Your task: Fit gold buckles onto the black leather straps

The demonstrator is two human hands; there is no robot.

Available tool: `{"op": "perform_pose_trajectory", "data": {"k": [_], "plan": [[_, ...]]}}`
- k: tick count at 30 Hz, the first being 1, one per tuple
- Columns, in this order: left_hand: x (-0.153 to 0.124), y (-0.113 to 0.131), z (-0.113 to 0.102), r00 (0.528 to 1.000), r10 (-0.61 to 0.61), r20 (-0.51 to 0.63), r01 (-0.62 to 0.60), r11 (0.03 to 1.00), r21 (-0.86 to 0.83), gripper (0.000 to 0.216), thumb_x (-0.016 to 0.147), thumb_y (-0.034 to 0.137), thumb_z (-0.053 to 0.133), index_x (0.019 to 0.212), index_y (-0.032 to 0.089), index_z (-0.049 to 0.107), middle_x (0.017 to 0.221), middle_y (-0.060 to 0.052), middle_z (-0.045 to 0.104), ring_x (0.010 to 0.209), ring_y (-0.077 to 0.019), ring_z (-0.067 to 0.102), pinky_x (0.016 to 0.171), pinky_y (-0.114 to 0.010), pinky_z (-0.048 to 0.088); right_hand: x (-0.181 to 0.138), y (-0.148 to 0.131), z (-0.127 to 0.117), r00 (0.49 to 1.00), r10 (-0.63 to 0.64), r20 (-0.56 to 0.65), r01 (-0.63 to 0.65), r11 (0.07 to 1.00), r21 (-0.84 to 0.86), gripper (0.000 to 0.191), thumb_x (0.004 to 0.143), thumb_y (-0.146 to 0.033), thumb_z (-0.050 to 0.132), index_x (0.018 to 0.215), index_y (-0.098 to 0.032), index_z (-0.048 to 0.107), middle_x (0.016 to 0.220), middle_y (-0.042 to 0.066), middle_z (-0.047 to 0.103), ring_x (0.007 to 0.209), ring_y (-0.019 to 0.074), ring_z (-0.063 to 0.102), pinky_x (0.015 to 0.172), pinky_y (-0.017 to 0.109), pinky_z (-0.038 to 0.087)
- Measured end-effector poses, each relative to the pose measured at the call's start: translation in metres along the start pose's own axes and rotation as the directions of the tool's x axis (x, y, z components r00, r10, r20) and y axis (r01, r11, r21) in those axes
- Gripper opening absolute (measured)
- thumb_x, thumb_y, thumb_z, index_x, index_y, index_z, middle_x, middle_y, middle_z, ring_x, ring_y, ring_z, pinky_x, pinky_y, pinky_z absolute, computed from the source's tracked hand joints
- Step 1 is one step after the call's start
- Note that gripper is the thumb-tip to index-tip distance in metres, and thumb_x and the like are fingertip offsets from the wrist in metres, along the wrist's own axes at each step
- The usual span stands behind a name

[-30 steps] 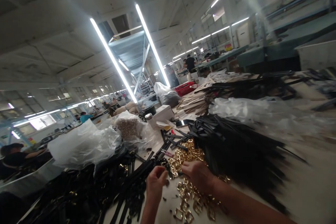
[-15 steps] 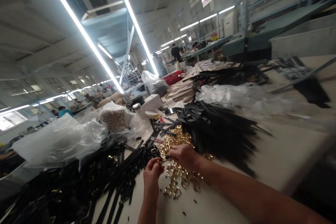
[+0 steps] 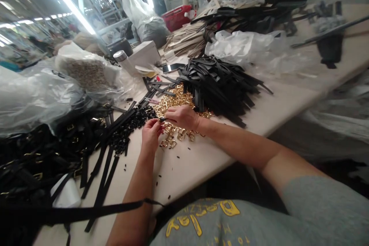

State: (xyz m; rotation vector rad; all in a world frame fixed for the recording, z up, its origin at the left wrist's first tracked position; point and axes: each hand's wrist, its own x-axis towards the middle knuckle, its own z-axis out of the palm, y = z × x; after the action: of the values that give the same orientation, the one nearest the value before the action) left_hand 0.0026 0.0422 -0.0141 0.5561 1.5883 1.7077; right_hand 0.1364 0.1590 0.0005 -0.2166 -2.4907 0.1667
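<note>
My left hand is closed in a pinch at one end of a small dark strap piece. My right hand pinches the other end, so the two hands almost meet. Much of the piece is hidden by the fingers, and whether a buckle is on it I cannot tell. Under and around my right hand spreads a pile of gold metal buckles. Beside my left hand lies a heap of small black loops. Behind my right hand is a fanned stack of black straps.
Black straps with gold buckles are heaped at the left. Clear plastic bags lie farther back. A white box, a metal flask, a phone and a red basket stand beyond. One black strap crosses the lower left.
The view has tilted down, so the table sits higher in the picture and my shirt shows. My hands have come together, with the dark piece now between them.
</note>
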Motion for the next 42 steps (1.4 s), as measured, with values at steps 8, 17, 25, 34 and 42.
{"op": "perform_pose_trajectory", "data": {"k": [8, 17, 25, 34, 42], "plan": [[-0.0029, 0.003, 0.0017, 0.998, 0.069, -0.001, -0.069, 0.997, 0.023, 0.04, 0.048, 0.033, 0.084, 0.076, 0.015, 0.063, 0.068, 0.0, 0.063, 0.054, -0.0094, 0.057, 0.052, -0.02, 0.046, -0.0015, -0.0067, 0.0027, 0.999, -0.043, 0.025, 0.042, 0.999, 0.011, 0.039, 0.099, -0.041, 0.036, 0.084, -0.017, 0.063, 0.079, 0.0, 0.059, 0.064, 0.0089, 0.045, 0.055, 0.027, 0.019], [-0.0017, -0.0023, -0.0013, 0.989, 0.149, 0.01, -0.15, 0.986, 0.077, 0.039, 0.055, 0.035, 0.082, 0.082, 0.013, 0.065, 0.075, -0.002, 0.065, 0.058, -0.0107, 0.06, 0.059, -0.023, 0.05, -0.0009, -0.0027, 0.0048, 0.998, 0.007, 0.056, -0.006, 1.0, -0.023, 0.036, 0.099, -0.038, 0.038, 0.083, -0.017, 0.063, 0.078, 0.001, 0.059, 0.062, 0.0089, 0.045, 0.053, 0.027, 0.018], [-0.0058, 0.0002, 0.0002, 0.985, 0.172, 0.034, -0.174, 0.982, 0.072, 0.043, 0.061, 0.038, 0.082, 0.094, 0.013, 0.069, 0.083, -0.006, 0.069, 0.064, -0.0121, 0.063, 0.066, -0.027, 0.054, 0.0005, -0.0021, -0.0022, 0.996, 0.044, 0.071, -0.041, 0.998, -0.04, 0.028, 0.096, -0.034, 0.045, 0.085, -0.017, 0.064, 0.08, 0.002, 0.062, 0.065, 0.0102, 0.049, 0.054, 0.026, 0.018], [-0.0068, 0.002, 0.0, 0.982, 0.189, -0.012, -0.189, 0.981, 0.034, 0.045, 0.056, 0.039, 0.086, 0.09, 0.012, 0.07, 0.08, -0.007, 0.07, 0.064, -0.0142, 0.064, 0.065, -0.028, 0.054, 0.0003, -0.0017, -0.0007, 0.997, 0.048, 0.057, -0.044, 0.997, -0.059, 0.031, 0.097, -0.034, 0.043, 0.081, -0.016, 0.063, 0.079, 0.002, 0.061, 0.063, 0.01, 0.048, 0.053, 0.027, 0.017], [-0.005, 0.0039, 0.0015, 0.962, 0.269, -0.042, -0.269, 0.963, 0.004, 0.049, 0.055, 0.035, 0.087, 0.092, 0.014, 0.066, 0.076, -0.004, 0.068, 0.063, -0.0154, 0.066, 0.065, -0.029, 0.054, 0.0, -0.0032, -0.0016, 0.999, 0.047, -0.001, -0.047, 0.998, -0.032, 0.032, 0.097, -0.036, 0.043, 0.082, -0.016, 0.063, 0.078, 0.002, 0.061, 0.067, 0.0103, 0.051, 0.055, 0.027, 0.019]]}}
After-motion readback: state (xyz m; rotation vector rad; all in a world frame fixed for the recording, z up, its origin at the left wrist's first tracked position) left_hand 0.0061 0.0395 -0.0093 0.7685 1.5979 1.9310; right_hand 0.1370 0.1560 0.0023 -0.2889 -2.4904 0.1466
